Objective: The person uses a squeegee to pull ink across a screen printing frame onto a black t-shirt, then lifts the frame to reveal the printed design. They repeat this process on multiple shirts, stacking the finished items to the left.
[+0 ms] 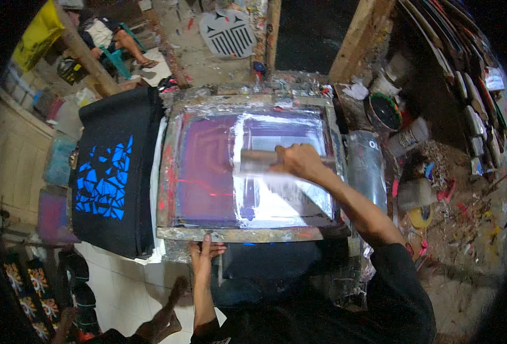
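Observation:
A printing screen [239,234] in a stained wooden frame lies flat before me, its mesh purplish on the left and coated with white ink [316,200] on the right. My right hand [300,163] is closed around the handle of a wide squeegee [258,159], which lies across the inked part and is smeared by motion. At the near rim, left of the middle, my left hand [205,253] grips the frame, one digit on top and the others curled at its edge. Dark cloth [282,261] shows below the near side of the screen.
Left of the screen lies a stack of black cloth [113,123] with a blue shard print. A tub [384,112] and a grey cylinder [367,172] stand to the right. Another person [116,40] sits at the far left; someone's bare leg [164,315] shows at the lower left.

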The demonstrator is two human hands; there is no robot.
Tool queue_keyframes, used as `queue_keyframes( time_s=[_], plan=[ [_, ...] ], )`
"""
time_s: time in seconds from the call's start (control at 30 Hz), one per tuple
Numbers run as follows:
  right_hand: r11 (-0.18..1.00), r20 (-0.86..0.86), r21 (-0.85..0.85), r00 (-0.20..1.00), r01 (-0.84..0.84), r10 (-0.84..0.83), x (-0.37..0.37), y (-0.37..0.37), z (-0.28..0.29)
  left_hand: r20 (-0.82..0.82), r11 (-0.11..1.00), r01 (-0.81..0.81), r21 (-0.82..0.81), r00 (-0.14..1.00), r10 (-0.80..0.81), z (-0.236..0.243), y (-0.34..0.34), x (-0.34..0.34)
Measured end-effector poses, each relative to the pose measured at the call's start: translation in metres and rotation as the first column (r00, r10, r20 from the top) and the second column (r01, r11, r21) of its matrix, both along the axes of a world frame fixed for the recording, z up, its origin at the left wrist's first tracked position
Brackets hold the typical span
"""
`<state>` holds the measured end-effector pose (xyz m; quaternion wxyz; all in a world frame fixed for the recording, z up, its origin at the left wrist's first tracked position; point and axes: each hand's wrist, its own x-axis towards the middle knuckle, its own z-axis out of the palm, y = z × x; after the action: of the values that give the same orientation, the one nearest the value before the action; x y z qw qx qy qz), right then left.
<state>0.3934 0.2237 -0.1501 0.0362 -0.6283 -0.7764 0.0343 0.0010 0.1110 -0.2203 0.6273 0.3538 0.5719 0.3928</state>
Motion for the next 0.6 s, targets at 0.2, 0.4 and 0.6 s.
queue_keyframes(
  time_s=[0.2,0.4,0.6],
  plan=[
    [0.967,0.046,0.245,0.996,0.067,-0.081,0.032,0.096,0.011,-0.046,0.989,-0.061,-0.138,0.997,0.055,-0.002,0.002,-0.002],
    [0.962,-0.004,0.271,0.999,0.034,-0.034,-0.003,-0.032,-0.018,-0.110,0.990,-0.120,-0.078,0.988,0.111,-0.007,-0.003,0.005],
    [0.998,-0.030,0.058,0.999,0.040,-0.039,-0.059,-0.143,-0.006,0.011,0.992,-0.059,0.110,0.998,0.058,-0.015,-0.004,0.001]
  ],
)
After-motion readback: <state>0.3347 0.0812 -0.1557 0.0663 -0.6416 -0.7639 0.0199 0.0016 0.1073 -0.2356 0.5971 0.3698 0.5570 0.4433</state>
